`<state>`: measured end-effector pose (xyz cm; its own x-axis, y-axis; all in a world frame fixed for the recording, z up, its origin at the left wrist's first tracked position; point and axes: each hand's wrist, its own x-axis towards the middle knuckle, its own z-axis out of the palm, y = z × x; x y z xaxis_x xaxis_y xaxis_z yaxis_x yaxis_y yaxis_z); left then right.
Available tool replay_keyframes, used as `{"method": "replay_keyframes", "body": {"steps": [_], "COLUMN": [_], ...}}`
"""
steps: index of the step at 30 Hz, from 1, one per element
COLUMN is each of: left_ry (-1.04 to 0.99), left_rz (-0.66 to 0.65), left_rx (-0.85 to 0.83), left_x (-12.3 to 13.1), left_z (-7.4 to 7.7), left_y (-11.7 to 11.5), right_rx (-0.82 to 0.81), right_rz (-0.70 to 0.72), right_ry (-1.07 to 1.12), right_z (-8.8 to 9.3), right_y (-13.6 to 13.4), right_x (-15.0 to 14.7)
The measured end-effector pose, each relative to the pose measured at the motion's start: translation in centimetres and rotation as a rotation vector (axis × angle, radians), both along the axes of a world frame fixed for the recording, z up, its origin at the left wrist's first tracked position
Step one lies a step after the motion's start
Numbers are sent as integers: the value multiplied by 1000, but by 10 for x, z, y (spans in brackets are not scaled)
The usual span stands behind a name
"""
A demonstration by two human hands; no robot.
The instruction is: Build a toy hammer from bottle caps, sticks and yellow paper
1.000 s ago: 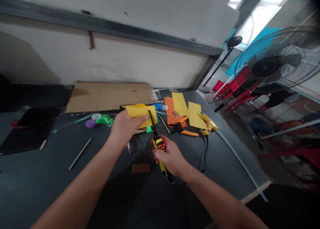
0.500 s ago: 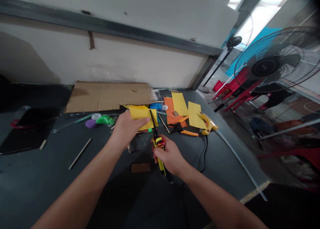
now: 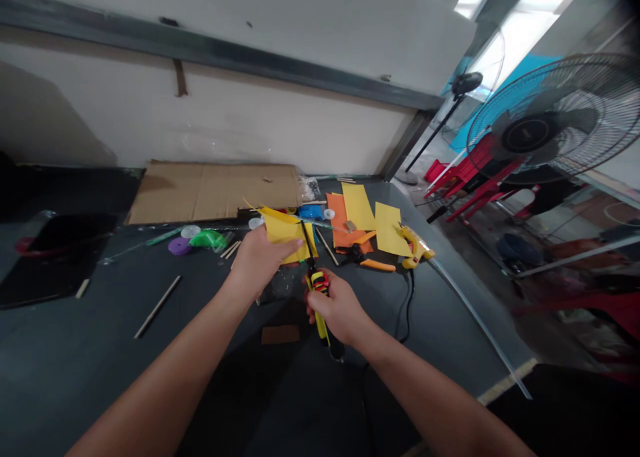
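My left hand (image 3: 259, 262) pinches a sheet of yellow card (image 3: 286, 236) above the dark table, with a thin yellow sliver curling off its upper left corner. My right hand (image 3: 336, 307) grips a cutting tool (image 3: 319, 290) with a yellow, red and black handle. Its slim black blade (image 3: 307, 242) points up and rests against the right part of the card. The lower part of the handle is partly hidden by my fingers.
On the dark table lie orange card (image 3: 338, 222), yellow sheets (image 3: 390, 230), orange-handled pliers (image 3: 361, 257), a yellow glue gun (image 3: 416, 247), flattened cardboard (image 3: 210, 194) and a purple spool (image 3: 179, 246). A standing fan (image 3: 543, 130) and red chairs (image 3: 475, 170) stand beyond the right edge.
The yellow card has shifted slightly right and tilted, and a thin sliver now curls from its upper left corner. Both hands have moved slightly, uncovering small sticks on the table.
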<state>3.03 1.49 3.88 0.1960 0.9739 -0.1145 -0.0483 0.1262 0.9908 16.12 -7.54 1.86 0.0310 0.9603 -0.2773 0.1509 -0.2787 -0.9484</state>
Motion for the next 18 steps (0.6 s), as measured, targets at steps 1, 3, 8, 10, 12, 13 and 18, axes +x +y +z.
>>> {"method": "replay_keyframes", "body": {"steps": [1, 3, 8, 10, 12, 13, 18], "left_ry": [2, 13, 39, 36, 30, 27, 2], "left_rz": [2, 4, 44, 33, 19, 14, 4], "left_rx": [-1, -2, -3, -6, -9, -9, -7], "left_x": [1, 2, 5, 5, 6, 6, 10], "left_z": [-1, -3, -7, -7, -7, -6, -7], "left_y": [0, 0, 1, 0, -1, -2, -3], "right_rx": [-4, -11, -48, -71, -85, -89, -90], "right_rz": [2, 0, -17, -16, -14, -10, -1], "right_ry": [-12, -34, -38, -32, -32, -33, -50], "right_z": [-2, -5, -7, -6, -5, -6, -9], "right_y": [0, 0, -1, -1, -1, -1, -1], "right_x": [1, 2, 3, 4, 5, 5, 10]}}
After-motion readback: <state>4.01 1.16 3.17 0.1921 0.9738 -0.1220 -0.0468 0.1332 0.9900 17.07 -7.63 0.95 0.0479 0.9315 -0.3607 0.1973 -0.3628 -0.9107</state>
